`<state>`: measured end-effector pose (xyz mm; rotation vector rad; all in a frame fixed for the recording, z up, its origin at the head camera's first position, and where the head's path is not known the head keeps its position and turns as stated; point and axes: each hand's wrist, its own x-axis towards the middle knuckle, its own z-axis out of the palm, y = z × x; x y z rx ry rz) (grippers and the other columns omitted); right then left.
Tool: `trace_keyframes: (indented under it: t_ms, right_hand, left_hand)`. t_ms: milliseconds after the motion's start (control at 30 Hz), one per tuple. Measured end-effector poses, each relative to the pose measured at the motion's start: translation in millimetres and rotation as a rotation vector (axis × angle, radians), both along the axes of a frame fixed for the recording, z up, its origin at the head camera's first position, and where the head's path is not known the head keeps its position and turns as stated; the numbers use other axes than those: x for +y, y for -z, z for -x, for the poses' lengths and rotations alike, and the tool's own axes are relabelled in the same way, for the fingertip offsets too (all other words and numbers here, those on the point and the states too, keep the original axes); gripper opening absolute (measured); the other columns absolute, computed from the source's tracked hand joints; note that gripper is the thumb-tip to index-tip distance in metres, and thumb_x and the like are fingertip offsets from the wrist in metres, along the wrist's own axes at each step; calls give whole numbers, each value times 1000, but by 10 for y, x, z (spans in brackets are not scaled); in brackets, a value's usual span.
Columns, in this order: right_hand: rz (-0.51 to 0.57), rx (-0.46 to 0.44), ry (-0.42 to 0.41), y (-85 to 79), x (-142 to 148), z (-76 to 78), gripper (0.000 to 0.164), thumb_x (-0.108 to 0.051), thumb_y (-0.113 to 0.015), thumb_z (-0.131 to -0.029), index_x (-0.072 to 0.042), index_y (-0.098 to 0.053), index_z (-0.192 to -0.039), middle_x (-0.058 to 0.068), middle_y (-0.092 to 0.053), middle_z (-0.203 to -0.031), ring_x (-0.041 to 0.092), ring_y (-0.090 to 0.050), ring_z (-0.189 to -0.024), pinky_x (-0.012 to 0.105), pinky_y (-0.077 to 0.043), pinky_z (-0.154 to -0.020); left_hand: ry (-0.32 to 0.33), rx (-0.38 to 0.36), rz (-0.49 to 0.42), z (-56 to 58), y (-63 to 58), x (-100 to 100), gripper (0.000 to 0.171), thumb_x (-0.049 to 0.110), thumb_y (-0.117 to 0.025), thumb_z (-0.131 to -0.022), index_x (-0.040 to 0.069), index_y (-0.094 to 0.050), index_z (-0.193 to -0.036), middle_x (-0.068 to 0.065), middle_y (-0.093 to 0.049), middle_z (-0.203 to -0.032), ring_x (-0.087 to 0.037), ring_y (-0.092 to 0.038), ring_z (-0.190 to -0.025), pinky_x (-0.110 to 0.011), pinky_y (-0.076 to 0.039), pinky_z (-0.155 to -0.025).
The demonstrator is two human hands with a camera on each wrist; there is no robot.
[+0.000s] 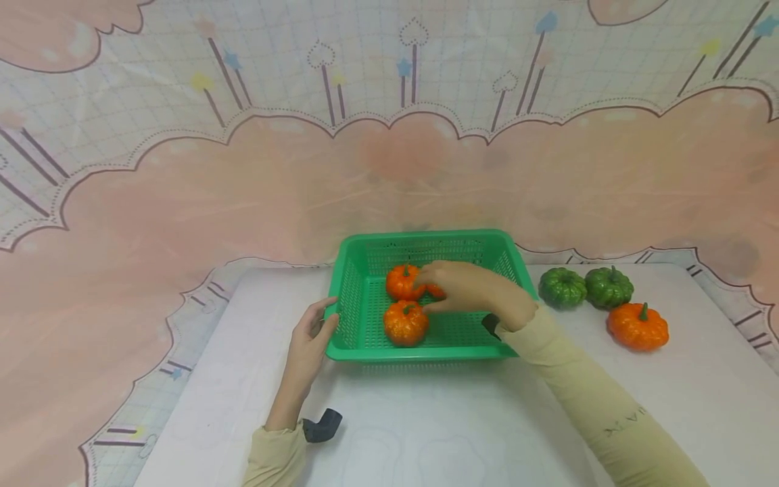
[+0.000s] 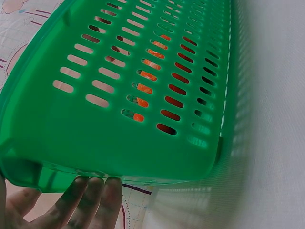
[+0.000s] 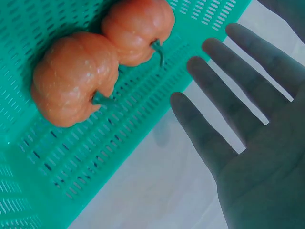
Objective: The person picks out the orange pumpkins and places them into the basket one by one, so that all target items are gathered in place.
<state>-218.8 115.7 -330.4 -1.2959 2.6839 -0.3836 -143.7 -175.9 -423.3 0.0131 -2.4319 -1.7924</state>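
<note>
A green plastic basket [image 1: 420, 354] with slotted walls stands at the table's centre back. Two orange pumpkins, a front one [image 1: 406, 325] and a back one [image 1: 402, 281], lie inside it, and more orange shows beside my right hand. That hand [image 1: 456, 287] reaches over the basket by the pumpkins. In the right wrist view its fingers [image 3: 205, 133] are straight and spread, with nothing held. My left hand [image 1: 309, 345] is at the basket's left end; in the left wrist view its extended fingertips [image 2: 95, 191] touch the wall below the rim.
Right of the basket on the white table [image 1: 426, 419] are two green pumpkins, one nearer the basket [image 1: 562, 287] and one farther right [image 1: 608, 287], plus an orange pumpkin [image 1: 638, 327]. A patterned cloth [image 1: 389, 176] hangs behind the table.
</note>
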Motion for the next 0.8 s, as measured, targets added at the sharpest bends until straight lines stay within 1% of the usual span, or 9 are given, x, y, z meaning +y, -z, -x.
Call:
trace_keyframes:
  t_ms: [67, 267, 533, 667, 800]
  right_hand:
    - [3, 1, 7, -17, 31, -12, 42, -26, -76, -89, -9, -66, -126, 6, -63, -130, 27, -55, -127, 43, -48, -105]
    - [1, 28, 27, -36, 122, -37, 48, -28, -76, -89, -5, -63, -129, 11, -60, -135, 30, -55, -127, 45, -48, -105]
    - [-6, 44, 67, -38, 232, -113, 48, -31, -76, -89, -7, -64, -129, 10, -60, -136, 31, -53, -130, 46, -48, -105]
    - [-17, 47, 88, -44, 310, -169, 49, -31, -76, -89, -6, -64, -129, 11, -62, -134, 34, -51, -133, 48, -46, -107]
    - [4, 57, 95, -59, 389, -200, 49, -31, -76, -89, -4, -64, -128, 13, -62, -134, 35, -52, -131, 49, -45, -107]
  left_hand:
    - [-1, -2, -2, -3, -2, -1, 39, 30, -55, -103, 18, -51, -140, -12, -47, -150, -32, -51, -134, -50, -45, -108]
    - [5, -5, -1, 5, 10, -12, 41, 31, -55, -103, 17, -50, -141, -14, -46, -151, -35, -49, -135, -53, -43, -109]
    - [-1, -10, -8, -3, -8, -18, 40, 32, -55, -103, 18, -51, -141, -14, -45, -152, -35, -48, -136, -54, -42, -109]
    - [4, -13, -10, -1, -10, -9, 41, 32, -55, -103, 17, -51, -141, -15, -44, -152, -36, -48, -136, -55, -41, -110]
    - [4, -5, -4, 3, -5, 1, 42, 32, -54, -103, 16, -51, -141, -15, -45, -152, -37, -48, -136, -56, -41, -109]
